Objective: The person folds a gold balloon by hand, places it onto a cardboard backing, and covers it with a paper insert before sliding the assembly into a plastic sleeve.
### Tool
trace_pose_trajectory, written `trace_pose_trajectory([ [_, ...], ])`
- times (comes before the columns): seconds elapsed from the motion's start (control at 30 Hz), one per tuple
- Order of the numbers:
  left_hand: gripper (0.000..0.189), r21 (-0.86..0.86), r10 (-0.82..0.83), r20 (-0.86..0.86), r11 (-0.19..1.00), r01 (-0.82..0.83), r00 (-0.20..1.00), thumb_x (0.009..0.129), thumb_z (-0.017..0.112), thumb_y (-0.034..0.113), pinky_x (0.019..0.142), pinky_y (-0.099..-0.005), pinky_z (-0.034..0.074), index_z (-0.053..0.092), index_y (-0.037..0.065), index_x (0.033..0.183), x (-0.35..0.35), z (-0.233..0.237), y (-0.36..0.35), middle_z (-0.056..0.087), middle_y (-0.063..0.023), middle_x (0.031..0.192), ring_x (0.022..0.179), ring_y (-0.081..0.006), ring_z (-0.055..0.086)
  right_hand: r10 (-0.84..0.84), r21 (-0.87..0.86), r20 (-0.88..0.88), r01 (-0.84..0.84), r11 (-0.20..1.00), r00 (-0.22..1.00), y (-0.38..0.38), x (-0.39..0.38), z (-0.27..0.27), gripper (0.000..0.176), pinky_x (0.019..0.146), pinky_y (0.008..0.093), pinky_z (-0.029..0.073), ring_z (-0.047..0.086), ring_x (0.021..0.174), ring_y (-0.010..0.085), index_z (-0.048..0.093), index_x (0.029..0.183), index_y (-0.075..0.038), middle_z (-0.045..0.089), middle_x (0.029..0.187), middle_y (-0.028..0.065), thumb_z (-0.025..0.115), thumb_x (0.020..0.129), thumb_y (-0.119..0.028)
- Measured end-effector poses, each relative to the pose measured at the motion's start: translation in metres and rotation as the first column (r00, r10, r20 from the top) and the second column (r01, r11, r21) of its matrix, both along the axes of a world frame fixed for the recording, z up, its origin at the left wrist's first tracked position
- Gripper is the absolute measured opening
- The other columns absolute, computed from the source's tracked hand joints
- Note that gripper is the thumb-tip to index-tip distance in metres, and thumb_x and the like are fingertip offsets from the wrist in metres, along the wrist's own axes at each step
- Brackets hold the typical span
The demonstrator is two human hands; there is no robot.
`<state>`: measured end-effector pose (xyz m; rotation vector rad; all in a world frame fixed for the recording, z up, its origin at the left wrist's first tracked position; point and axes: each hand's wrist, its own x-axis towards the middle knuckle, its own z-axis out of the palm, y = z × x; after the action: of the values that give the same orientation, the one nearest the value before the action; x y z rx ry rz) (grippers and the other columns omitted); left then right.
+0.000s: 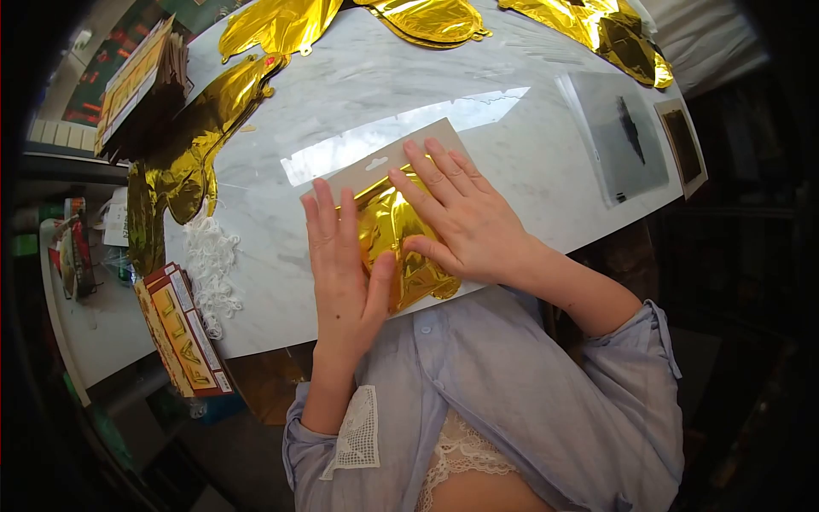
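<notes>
A grey-beige card (431,136) with a hang hole lies near the front edge of the marble-look table. On it rests a folded gold foil piece (388,226). My left hand (341,264) lies along the left side of card and foil, fingers stretched out and thumb on the foil. Across the upper right part of both, my right hand (469,213) is spread flat, its thumb also on the foil. Both palms face down and cover parts of the card's sides.
Gold foil pieces (286,26) line the table's far edge and left side. White strings (209,264) are piled at the left, beside printed cards (183,337). More cards (136,81) stand at the upper left. Clear plastic bags (618,141) and a dark-centred card (682,145) lie right.
</notes>
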<state>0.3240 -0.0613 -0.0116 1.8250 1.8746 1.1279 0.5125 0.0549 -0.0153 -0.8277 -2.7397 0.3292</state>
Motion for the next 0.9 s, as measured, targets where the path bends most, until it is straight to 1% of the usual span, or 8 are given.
trace_pose_trajectory([
  [0.07,0.05,-0.027,0.18,0.25,0.984,-0.179,0.951,0.106,0.058,0.012,0.121,-0.0462,0.037,0.05,0.001,0.154,-0.007,0.007,-0.013,0.041,-0.02,0.164,0.149,-0.0353,0.044,-0.006,0.003,-0.002,0.006,1.0,1.0,0.0,-0.001,-0.001,0.079,0.13,0.0521,0.022,0.026,0.16,0.044,0.039,0.164,-0.007,0.03,0.172,0.0241,0.052,0.106,-0.058],
  [0.1,0.042,0.014,0.242,0.375,0.964,-0.266,0.895,0.107,0.059,0.009,0.104,-0.0375,0.052,0.054,-0.002,0.146,-0.007,0.002,-0.018,0.057,-0.0167,0.139,0.128,-0.0221,0.059,-0.016,0.005,-0.002,0.016,1.0,1.0,-0.001,-0.001,-0.001,0.079,0.13,0.0521,0.022,0.027,0.159,0.0441,0.039,0.164,-0.006,0.03,0.172,0.0244,0.052,0.106,-0.058],
  [0.13,0.042,0.014,0.249,0.37,0.962,-0.274,0.895,0.107,0.059,0.009,0.104,-0.0375,0.052,0.054,-0.002,0.146,-0.007,0.006,-0.022,0.057,-0.0167,0.139,0.128,-0.0221,0.059,-0.008,0.004,-0.007,0.008,1.0,1.0,-0.001,-0.001,-0.001,0.079,0.13,0.0521,0.022,0.027,0.159,0.0441,0.039,0.164,-0.006,0.03,0.172,0.0244,0.052,0.106,-0.058],
  [0.2,0.044,-0.222,0.291,0.565,0.955,-0.197,0.772,0.103,0.065,0.003,0.09,-0.0297,0.059,0.054,-0.002,0.146,-0.006,0.015,-0.026,0.061,-0.0149,0.123,0.111,-0.0158,0.067,-0.024,0.024,0.009,0.023,0.999,1.0,-0.002,-0.001,-0.001,0.078,0.13,0.0519,0.022,0.027,0.159,0.0442,0.04,0.164,-0.005,0.03,0.171,0.0252,0.051,0.107,-0.058],
  [0.23,0.049,-0.256,0.312,0.512,0.945,-0.204,0.8,0.099,0.07,0.0,0.08,-0.0262,0.061,0.054,-0.002,0.145,-0.004,0.014,-0.025,0.063,-0.0149,0.12,0.095,-0.0141,0.071,-0.018,0.026,0.005,0.018,0.999,1.0,-0.002,-0.001,-0.002,0.078,0.13,0.0519,0.022,0.027,0.159,0.0442,0.04,0.164,-0.005,0.03,0.171,0.0252,0.051,0.107,-0.058],
  [0.57,0.061,-0.317,0.328,0.486,0.93,-0.186,0.81,0.094,0.077,-0.002,0.08,-0.0271,0.063,0.05,0.0,0.148,0.004,0.02,-0.005,0.059,-0.013,0.124,0.093,-0.0136,0.071,-0.027,0.007,-0.033,0.027,1.0,0.999,-0.002,0.0,-0.005,0.073,0.13,0.0515,0.021,0.024,0.161,0.0435,0.042,0.162,-0.005,0.03,0.172,0.0245,0.046,0.11,-0.056],
  [0.73,0.067,-0.341,0.347,0.307,0.909,-0.238,0.886,0.091,0.079,0.0,0.082,-0.0299,0.064,0.047,-0.001,0.15,0.006,0.032,-0.012,0.051,-0.0158,0.133,0.101,-0.017,0.062,-0.026,0.007,-0.038,0.026,1.0,0.999,-0.002,0.0,-0.005,0.072,0.13,0.0513,0.021,0.025,0.161,0.0433,0.043,0.162,-0.005,0.03,0.172,0.0242,0.046,0.11,-0.055],
  [0.9,0.072,-0.348,0.325,0.468,0.922,-0.167,0.822,0.091,0.079,-0.003,0.085,-0.0301,0.064,0.042,0.0,0.153,0.01,0.033,-0.016,0.05,-0.0161,0.136,0.107,-0.0181,0.063,-0.033,0.001,-0.031,0.033,0.999,0.999,-0.002,-0.001,-0.004,0.071,0.13,0.0513,0.02,0.025,0.161,0.043,0.043,0.162,-0.005,0.03,0.172,0.0238,0.046,0.11,-0.054],
])
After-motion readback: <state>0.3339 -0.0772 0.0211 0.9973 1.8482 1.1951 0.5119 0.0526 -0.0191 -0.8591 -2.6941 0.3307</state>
